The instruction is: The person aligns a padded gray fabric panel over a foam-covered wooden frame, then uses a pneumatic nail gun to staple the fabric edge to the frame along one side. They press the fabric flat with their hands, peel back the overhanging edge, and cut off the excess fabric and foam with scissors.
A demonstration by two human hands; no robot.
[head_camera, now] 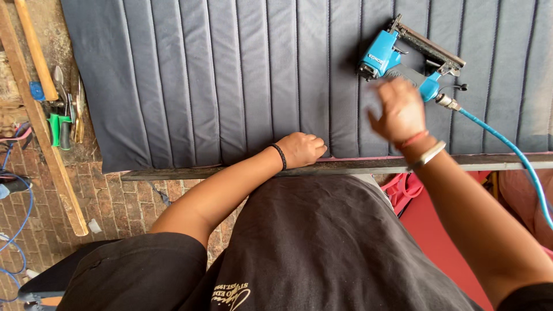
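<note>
Nearest me is my own black shirt point(340, 247), filling the bottom of the view and hiding whatever lies under the table edge. My left hand point(300, 150) is curled into a loose fist with its knuckles pressing the near hem of the dark grey quilted cushion cover point(230, 75), right where the fabric meets the dark wooden rail point(345, 167); I can't make out whether the fingers pinch any cloth. My right hand point(398, 112) is smeared with motion blur, so I can't tell how far its fingers are spread or whether they grasp anything; it hovers just short of the blue pneumatic stapler point(403, 55), which lies on the cover with its blue coiled hose point(518, 155) running off the right edge. Far left, pliers point(57, 124) and a wooden handle point(34, 49) are partly cut off.
</note>
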